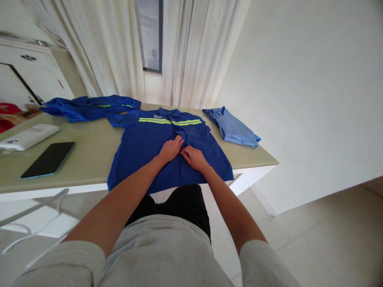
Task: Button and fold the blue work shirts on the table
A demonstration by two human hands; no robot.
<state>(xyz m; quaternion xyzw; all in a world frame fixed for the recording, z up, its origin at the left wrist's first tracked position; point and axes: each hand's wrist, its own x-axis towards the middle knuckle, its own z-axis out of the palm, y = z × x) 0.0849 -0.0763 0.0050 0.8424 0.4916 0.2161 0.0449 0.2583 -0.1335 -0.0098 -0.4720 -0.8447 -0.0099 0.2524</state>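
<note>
A dark blue work shirt point(143, 151) with a yellow-green reflective stripe across the chest lies spread on the table, collar away from me, its lower edge hanging at the table's front. My left hand point(171, 149) pinches the front placket near the middle of the shirt. Just right of it and slightly nearer to me, my right hand point(194, 158) is also closed on the placket, fingertips pressed together. The two hands almost touch. Whatever small part of the placket sits between the fingertips is hidden.
On the table point(89, 147), a second blue garment point(89, 107) with reflective stripes lies at the back left. Folded light blue clothing point(236, 127) rests at the right. A dark-screened tablet point(49, 159) and a white device point(30, 136) are at the left. Curtains point(101, 48) hang behind.
</note>
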